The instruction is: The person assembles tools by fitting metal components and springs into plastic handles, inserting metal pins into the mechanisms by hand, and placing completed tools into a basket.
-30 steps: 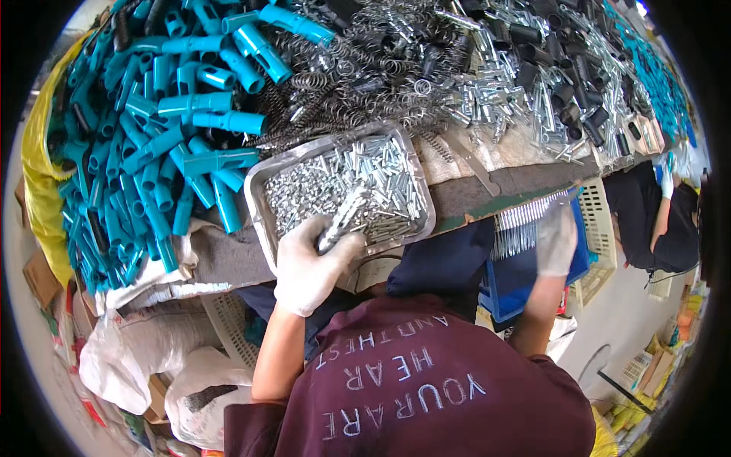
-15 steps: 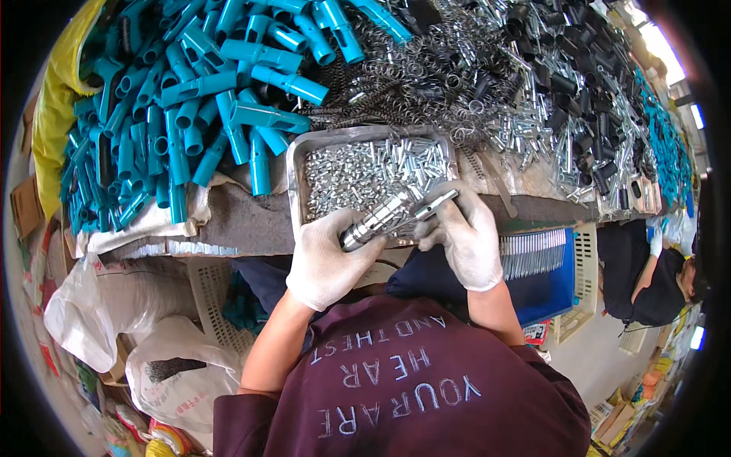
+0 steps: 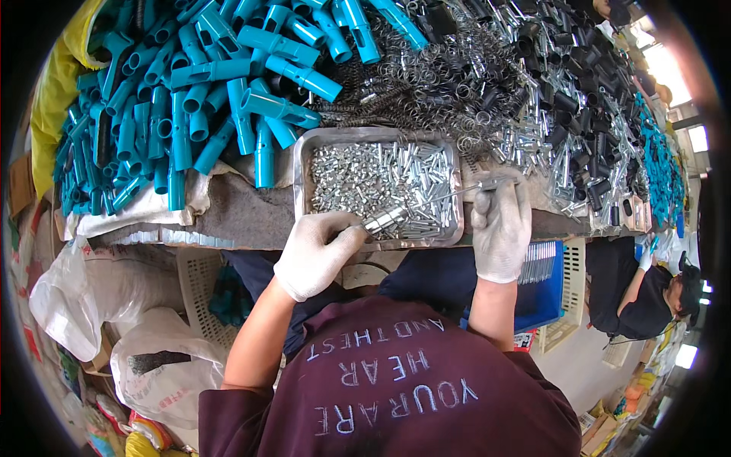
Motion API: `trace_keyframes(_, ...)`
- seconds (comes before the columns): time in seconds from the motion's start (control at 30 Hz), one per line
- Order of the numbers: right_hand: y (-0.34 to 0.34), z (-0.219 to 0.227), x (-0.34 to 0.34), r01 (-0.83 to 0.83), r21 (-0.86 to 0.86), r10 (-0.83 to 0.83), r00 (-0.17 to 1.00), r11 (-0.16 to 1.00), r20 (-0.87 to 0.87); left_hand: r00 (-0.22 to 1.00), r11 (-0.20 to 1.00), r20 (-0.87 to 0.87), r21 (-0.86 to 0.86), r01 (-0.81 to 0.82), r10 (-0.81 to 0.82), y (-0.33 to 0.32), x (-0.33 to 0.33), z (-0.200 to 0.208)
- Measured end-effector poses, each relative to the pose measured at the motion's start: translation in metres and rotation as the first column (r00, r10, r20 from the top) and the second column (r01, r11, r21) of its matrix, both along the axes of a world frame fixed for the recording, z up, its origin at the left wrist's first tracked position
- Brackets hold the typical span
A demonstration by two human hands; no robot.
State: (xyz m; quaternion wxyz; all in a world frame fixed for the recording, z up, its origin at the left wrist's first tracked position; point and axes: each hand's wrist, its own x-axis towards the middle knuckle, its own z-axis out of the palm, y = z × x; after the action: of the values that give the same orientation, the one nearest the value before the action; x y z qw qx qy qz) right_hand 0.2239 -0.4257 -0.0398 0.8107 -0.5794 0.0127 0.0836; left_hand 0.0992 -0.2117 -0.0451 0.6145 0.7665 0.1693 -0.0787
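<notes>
My left hand (image 3: 316, 257), in a white knit glove, is closed around a shiny metal cylindrical part (image 3: 387, 219). The part points up and right over the front of a metal tray (image 3: 302, 179). Off to the right, my gloved right hand (image 3: 502, 232) grips the thicker end of a thin metal rod (image 3: 457, 190). From there the rod slants down and left toward the part's tip; whether it enters the part I cannot tell. Small silver sleeves and pins (image 3: 365, 175) fill the tray beneath both hands.
Teal tubes (image 3: 221, 70) are heaped at the back left, beside dark coil springs (image 3: 426, 84). Black and silver pieces (image 3: 571, 107) pile up on the right. A blue bin (image 3: 550, 293) of thin rods sits below the table edge. Another person (image 3: 647, 293) works at far right.
My right hand has moved right, away from my left, and the thin rod now stretches between them. My left hand has shifted slightly left and down.
</notes>
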Motion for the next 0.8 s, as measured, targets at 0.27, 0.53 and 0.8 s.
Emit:
trace_keyframes(0.27,0.017,-0.005,-0.016,-0.251,0.04,0.254,0.962,0.967,-0.104,0.995,0.998,0.094,-0.055,-0.008,0.014,-0.013,0.007,-0.001)
trace_keyframes(0.53,0.015,-0.01,-0.01,-0.365,0.113,0.382,0.89,0.924,-0.251,0.935,0.945,0.344,0.271,-0.185,0.084,-0.026,0.009,0.0)
trace_keyframes(0.8,0.031,-0.019,-0.013,-0.472,-0.108,0.463,0.881,0.875,-0.099,0.961,0.933,0.251,0.303,-0.192,0.116,-0.027,0.015,0.002)
